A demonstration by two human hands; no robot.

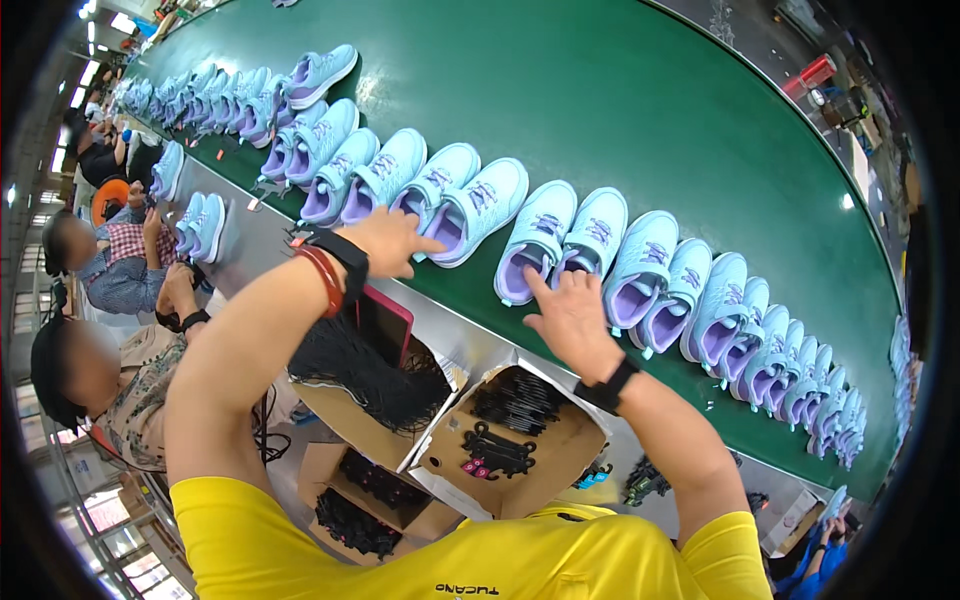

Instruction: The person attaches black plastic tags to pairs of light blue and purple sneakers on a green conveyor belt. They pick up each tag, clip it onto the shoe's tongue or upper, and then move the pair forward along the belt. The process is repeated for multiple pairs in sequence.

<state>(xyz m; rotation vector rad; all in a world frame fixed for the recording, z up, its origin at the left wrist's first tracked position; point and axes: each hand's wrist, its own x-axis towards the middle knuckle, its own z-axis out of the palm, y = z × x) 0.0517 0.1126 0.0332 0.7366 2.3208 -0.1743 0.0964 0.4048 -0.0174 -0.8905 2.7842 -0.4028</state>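
Light blue sneakers with lavender linings and purple laces stand in a long row on the green tabletop. My left hand (pixel 393 243) is open, its index finger stretched to the opening of one sneaker (pixel 480 210). Other fingers of that hand hang in front of the neighbouring sneaker (pixel 440 180). My right hand (pixel 577 318) is open too, thumb and index finger spread. Its index fingertip reaches the opening of a sneaker (pixel 542 235), while the other fingers touch or overlap the heel of the sneaker beside it (pixel 598 228). Both shoes stay flat on the table.
Below the green table (pixel 640 110) edge sit a cardboard box of black hooks (pixel 580 440), a box of black cords (pixel 320 390) and a lower carton of black parts (pixel 350 520). Co-workers sit at the left, near more sneakers (pixel 207 228). A red can (pixel 812 75) stands far right.
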